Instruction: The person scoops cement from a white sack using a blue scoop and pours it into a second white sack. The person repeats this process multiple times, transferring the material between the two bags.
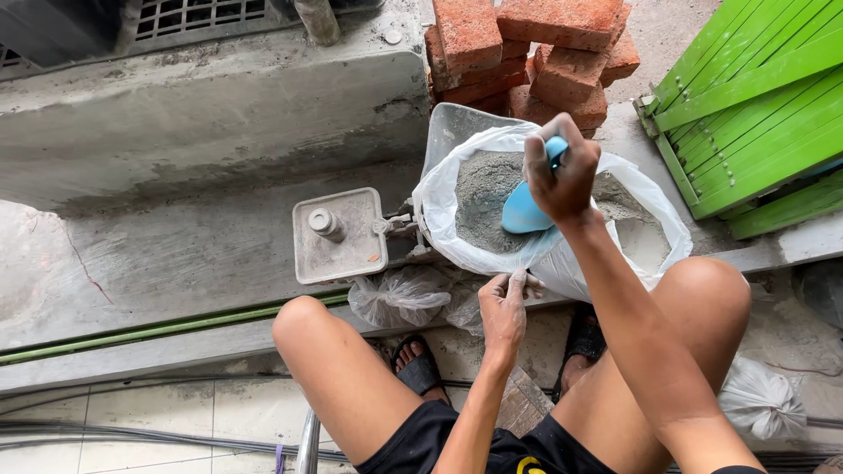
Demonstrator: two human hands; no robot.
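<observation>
A white open sack (439, 206) of grey powder stands on the concrete ledge (176, 254). A small clear bag (399, 297) lies before it; another white bag (762, 399) sits far right.

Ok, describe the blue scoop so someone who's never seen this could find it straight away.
Below the stack of red bricks sits an open white plastic bag of grey powder. The blue scoop dips into it, gripped by the right hand; it is the only blue thing there.
</observation>
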